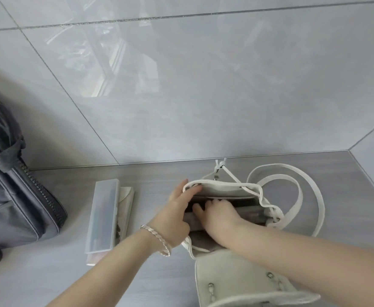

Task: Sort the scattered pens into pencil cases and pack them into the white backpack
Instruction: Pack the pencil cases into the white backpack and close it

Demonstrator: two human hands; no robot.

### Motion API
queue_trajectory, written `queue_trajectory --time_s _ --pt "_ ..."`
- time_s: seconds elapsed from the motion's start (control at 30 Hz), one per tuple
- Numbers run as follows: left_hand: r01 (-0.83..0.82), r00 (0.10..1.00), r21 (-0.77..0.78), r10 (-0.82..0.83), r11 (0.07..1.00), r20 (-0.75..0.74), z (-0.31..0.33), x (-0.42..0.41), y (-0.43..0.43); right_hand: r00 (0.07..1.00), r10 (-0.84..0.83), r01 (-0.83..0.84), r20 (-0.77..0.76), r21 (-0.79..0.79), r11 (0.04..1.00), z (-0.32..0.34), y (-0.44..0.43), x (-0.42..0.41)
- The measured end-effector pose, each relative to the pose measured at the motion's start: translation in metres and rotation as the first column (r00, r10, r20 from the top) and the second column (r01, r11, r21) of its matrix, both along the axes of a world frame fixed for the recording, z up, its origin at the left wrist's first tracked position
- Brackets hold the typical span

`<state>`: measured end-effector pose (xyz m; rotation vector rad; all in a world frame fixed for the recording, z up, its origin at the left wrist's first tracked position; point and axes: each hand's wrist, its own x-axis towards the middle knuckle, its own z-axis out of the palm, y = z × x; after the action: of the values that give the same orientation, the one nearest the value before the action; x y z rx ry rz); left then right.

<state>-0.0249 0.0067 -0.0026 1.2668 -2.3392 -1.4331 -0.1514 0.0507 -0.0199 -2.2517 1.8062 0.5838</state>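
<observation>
The white backpack (pixel 225 188) lies open on the grey surface, its mouth facing up and its flap (pixel 243 282) folded toward me. My left hand (pixel 177 209), with a silver bracelet at the wrist, holds the left rim of the opening, fingers hooked over the edge. My right hand (pixel 219 214) reaches into the bag and presses down on a dark pencil case (pixel 254 212) inside it. A translucent pencil case (pixel 103 214) with pens in it lies to the left of the bag, stacked on another flat case (pixel 126 202).
A dark grey zipped bag (pixel 15 191) stands at the far left. The backpack's white straps (pixel 301 193) loop out to the right. A glossy tiled wall (pixel 181 85) rises right behind the surface, with a corner at the right.
</observation>
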Motion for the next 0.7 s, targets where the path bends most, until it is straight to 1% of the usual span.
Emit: queue_trajectory --time_s 0.07,0.13,0.17,0.2,0.23,0.3,0.33,0.4,0.47,0.57,0.63,0.67,0.7 --pt "-0.028 0.999 -0.017 0.028 0.999 0.016 -0.008 0.003 0.001 0.997 -0.076 0.074 0.026 0.068 0.995 -0.011 0.0 -0.005" --pt "-0.078 0.997 -0.024 0.078 0.997 0.018 -0.01 0.009 -0.001 0.983 -0.174 0.17 0.05 0.076 0.983 -0.013 0.001 -0.023" --pt "-0.099 0.995 -0.027 0.099 0.995 0.024 -0.01 0.009 -0.001 0.983 -0.181 0.18 0.025 0.058 0.982 -0.012 0.001 -0.032" --pt "-0.113 0.993 -0.023 0.114 0.993 0.034 -0.009 0.008 0.002 0.989 -0.149 0.149 -0.019 0.034 0.988 -0.012 0.003 -0.036" --pt "-0.131 0.991 -0.023 0.131 0.991 0.029 -0.008 0.004 0.005 0.995 -0.081 0.082 -0.062 0.016 0.997 -0.011 0.004 -0.037" --pt "-0.168 0.986 -0.033 0.168 0.985 0.01 -0.009 -0.005 0.011 0.993 0.051 -0.047 -0.109 0.039 0.998 -0.007 0.005 -0.034" --pt "-0.177 0.984 -0.045 0.178 0.983 0.007 -0.01 -0.009 0.013 0.991 0.085 -0.079 -0.106 0.06 0.995 -0.007 0.005 -0.032" --pt "-0.181 0.983 -0.087 0.181 0.98 -0.006 -0.012 -0.014 0.014 0.99 0.092 -0.084 -0.104 0.085 0.993 -0.009 0.008 -0.031" --pt "-0.158 0.987 -0.076 0.158 0.985 -0.002 -0.014 -0.014 0.015 0.993 0.045 -0.034 -0.114 0.097 0.995 -0.012 0.012 -0.029" --pt "-0.132 0.991 -0.021 0.132 0.991 -0.011 -0.017 -0.007 0.011 0.993 -0.06 0.074 -0.099 0.135 0.988 -0.018 0.014 -0.026" --pt "-0.105 0.992 0.047 0.108 0.993 -0.07 -0.013 -0.001 0.007 0.986 -0.166 0.169 -0.032 0.182 0.969 -0.014 0.012 -0.027" --pt "-0.102 0.984 0.14 0.121 0.985 -0.134 -0.01 0.003 0.003 0.97 -0.238 0.223 0.039 0.23 0.947 -0.012 0.012 -0.029" --pt "-0.111 0.96 0.279 0.175 0.954 -0.218 -0.004 0.007 -0.001 0.943 -0.31 0.268 0.116 0.285 0.92 -0.008 0.012 -0.031"
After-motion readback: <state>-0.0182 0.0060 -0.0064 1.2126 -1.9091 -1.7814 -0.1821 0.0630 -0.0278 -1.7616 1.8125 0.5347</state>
